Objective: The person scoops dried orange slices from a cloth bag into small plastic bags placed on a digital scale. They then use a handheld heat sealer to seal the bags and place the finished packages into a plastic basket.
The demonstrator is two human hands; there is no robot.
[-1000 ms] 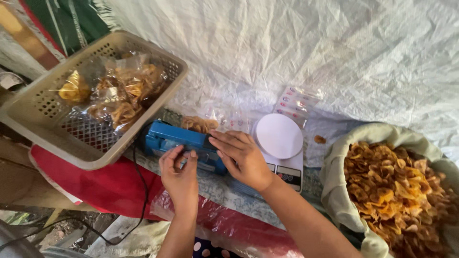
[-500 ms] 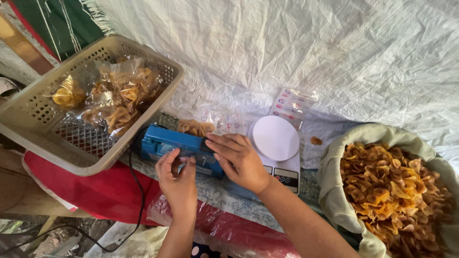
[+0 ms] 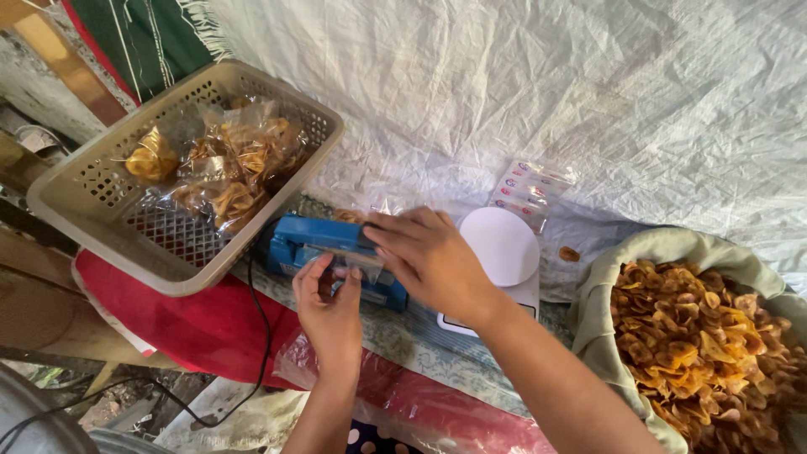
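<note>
A blue heat sealer (image 3: 313, 236) lies on the patterned cloth in front of me. My right hand (image 3: 433, 262) presses flat on top of its arm. My left hand (image 3: 329, 303) pinches the edge of a clear plastic bag (image 3: 353, 260) that is caught in the sealer's jaw. The far part of the bag, with some chips in it, shows just behind the sealer (image 3: 370, 210). A white round-topped kitchen scale (image 3: 503, 244) stands right of the sealer, partly hidden by my right hand.
A beige perforated basket (image 3: 109, 244) holding several sealed chip bags (image 3: 227, 168) sits at the left. A cloth-lined sack of golden chips (image 3: 706, 336) fills the right. Empty printed bags (image 3: 528, 192) lie behind the scale. A black cord (image 3: 261, 336) runs off the front edge.
The view has shifted slightly. Both hands stay at the sealer; my left hand has crept a little closer to the bag's edge.
</note>
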